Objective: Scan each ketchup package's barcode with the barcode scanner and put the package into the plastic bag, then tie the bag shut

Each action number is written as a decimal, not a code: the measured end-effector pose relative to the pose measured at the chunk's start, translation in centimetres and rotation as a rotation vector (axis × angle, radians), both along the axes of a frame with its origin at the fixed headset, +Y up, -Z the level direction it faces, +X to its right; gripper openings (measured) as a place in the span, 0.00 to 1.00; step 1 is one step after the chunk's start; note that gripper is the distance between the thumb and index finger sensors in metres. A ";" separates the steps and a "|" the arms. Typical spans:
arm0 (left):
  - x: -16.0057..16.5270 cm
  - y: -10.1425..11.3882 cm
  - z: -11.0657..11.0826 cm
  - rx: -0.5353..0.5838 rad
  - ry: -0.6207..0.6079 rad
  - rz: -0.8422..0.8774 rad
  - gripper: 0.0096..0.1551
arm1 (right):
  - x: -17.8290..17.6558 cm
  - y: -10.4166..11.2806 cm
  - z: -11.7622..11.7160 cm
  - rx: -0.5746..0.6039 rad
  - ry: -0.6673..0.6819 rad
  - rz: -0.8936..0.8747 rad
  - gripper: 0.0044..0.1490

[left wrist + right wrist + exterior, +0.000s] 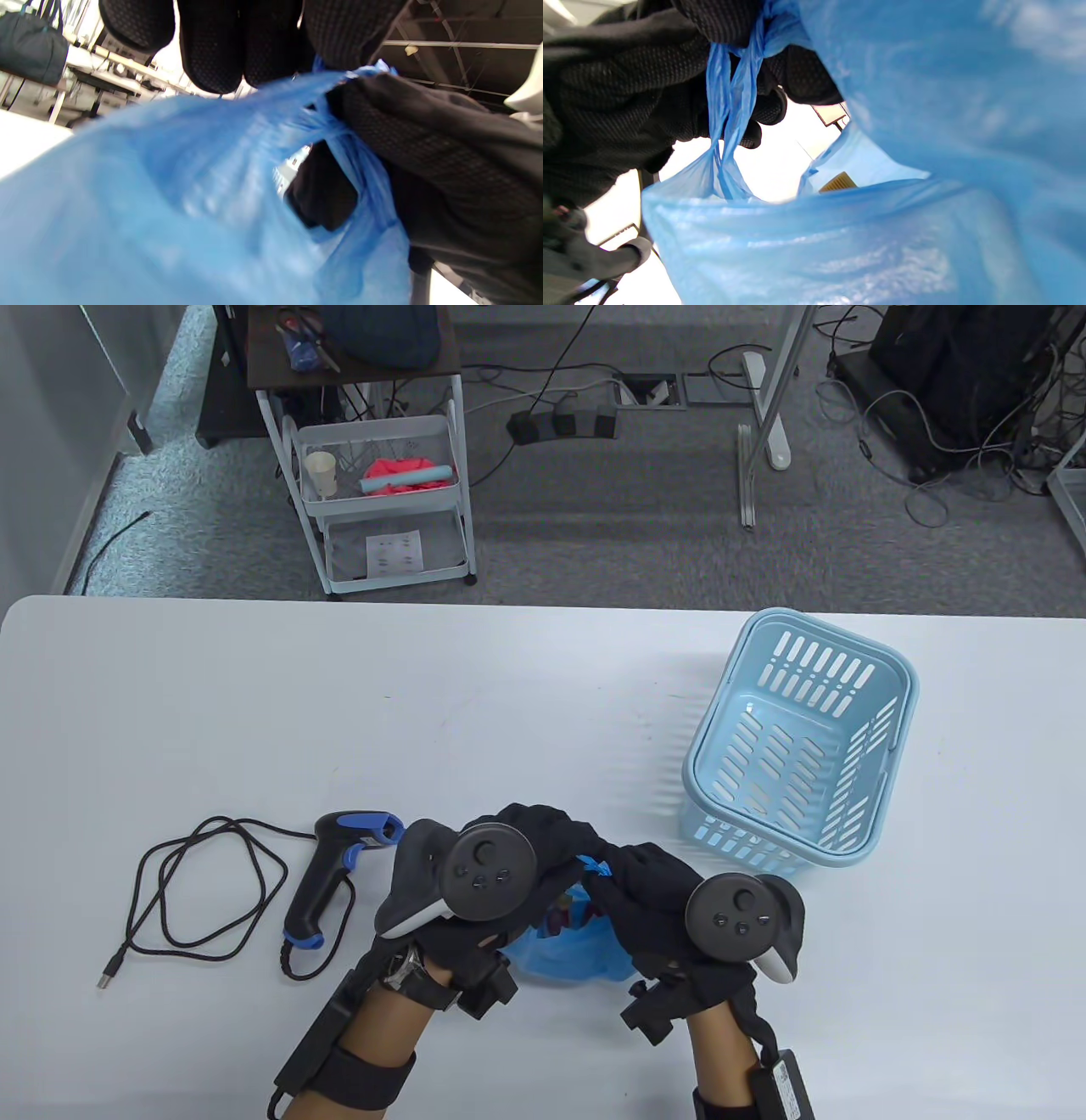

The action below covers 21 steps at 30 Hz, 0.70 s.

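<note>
Tying bag (560, 954), both hands pinching handles.
L hand (509, 857) at 9, R hand (653, 891) at 3; film soft, slippery; grip twisted handles near knot.

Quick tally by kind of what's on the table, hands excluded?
Barcode scanner, corded, lying left of the hands: 1
Plastic bag, blue, gripped by left hand and right hand: 1
Basket, light blue, nothing visible inside: 1
Ketchup packages: none countable; only a glimpse of red inside the bag
Total: 3
</note>
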<state>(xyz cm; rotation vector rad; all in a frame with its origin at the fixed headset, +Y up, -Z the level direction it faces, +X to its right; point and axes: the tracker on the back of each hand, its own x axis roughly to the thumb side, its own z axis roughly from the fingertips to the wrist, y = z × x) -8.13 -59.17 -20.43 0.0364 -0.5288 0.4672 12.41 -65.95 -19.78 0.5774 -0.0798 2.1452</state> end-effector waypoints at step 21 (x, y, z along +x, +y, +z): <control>-0.1 -3.8 -0.5 -0.156 -0.038 -0.224 0.56 | 1.0 -0.8 -0.7 -0.088 0.120 -0.247 0.26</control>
